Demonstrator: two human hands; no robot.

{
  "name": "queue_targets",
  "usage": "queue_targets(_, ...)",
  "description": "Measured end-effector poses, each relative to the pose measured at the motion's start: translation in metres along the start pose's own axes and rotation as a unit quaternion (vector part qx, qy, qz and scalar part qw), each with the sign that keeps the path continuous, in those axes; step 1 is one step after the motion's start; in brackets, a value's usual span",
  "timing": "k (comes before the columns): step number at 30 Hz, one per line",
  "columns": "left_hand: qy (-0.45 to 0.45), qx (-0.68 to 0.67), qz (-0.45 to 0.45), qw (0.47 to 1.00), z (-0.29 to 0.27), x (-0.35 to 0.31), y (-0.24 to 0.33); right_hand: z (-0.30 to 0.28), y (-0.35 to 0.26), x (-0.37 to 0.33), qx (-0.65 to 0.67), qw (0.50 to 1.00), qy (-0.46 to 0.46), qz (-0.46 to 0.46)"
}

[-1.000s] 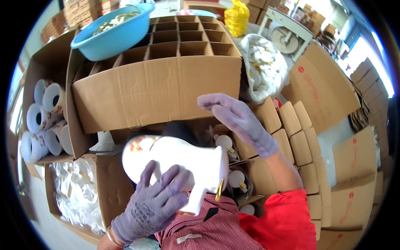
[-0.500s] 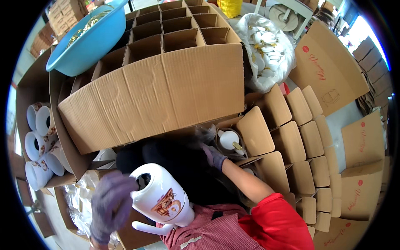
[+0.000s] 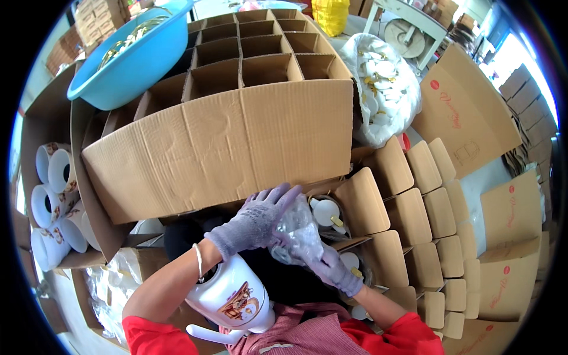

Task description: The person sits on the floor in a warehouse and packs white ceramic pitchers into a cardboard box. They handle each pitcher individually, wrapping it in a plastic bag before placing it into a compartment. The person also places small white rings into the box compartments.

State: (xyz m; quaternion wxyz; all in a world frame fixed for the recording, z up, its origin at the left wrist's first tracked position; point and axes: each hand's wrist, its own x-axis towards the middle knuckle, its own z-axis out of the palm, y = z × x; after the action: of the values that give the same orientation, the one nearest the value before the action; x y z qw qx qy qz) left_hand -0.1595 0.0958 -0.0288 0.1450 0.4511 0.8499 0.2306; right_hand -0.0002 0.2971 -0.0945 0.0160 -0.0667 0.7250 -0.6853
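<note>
A crumpled clear plastic bag [image 3: 294, 232] is between my gloved hands. My right hand [image 3: 333, 270] has its fingers closed on the bag's lower right side. My left hand [image 3: 254, 218] lies against the upper left of the bag, its fingers stretched out toward the large carton; its thumb is partly hidden. A white jug [image 3: 234, 296] with a brown printed picture and a white handle lies tilted on my lap, its dark mouth partly behind my left wrist. Right of the bag, a white lidded jug [image 3: 325, 213] in clear wrapping stands in a carton cell.
A large divided carton [image 3: 225, 148] stands ahead, with a blue basin [image 3: 130, 56] on its left corner. White printed jug bodies [image 3: 50, 204] fill a box at left. Raised carton flaps [image 3: 408, 216] rise at right, below a bag of white lids [image 3: 381, 89].
My left hand has moved from beside the jug, up and right, to the plastic bag. My right hand has come down and right, bringing the bag toward me. The jug stays on my lap.
</note>
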Motion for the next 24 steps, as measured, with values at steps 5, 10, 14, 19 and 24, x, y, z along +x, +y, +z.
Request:
queue_targets(5,0.056,-0.156,-0.074,0.983,-0.009,-0.013,-0.039,0.002,-0.033,0.03,-0.077,0.963,-0.119,-0.231)
queue_targets(10,0.298,-0.6,-0.107,0.735,-0.065,-0.084,-0.066,0.022,-0.013,0.092,-0.019,0.989,-0.106,-0.101)
queue_targets(14,0.464,-0.502,-0.055,0.728,-0.018,-0.151,-0.078,0.033,0.012,0.153,-0.124,0.961,-0.186,-0.164)
queue_targets(19,0.473,-0.154,-0.164,0.851,0.053,-0.206,-0.062,0.069,-0.021,0.145,-0.27,0.951,-0.127,-0.083)
queue_targets(24,0.356,-0.432,-0.222,0.798,0.05,-0.219,0.013,0.071,-0.021,0.105,-0.163,0.963,0.127,-0.172)
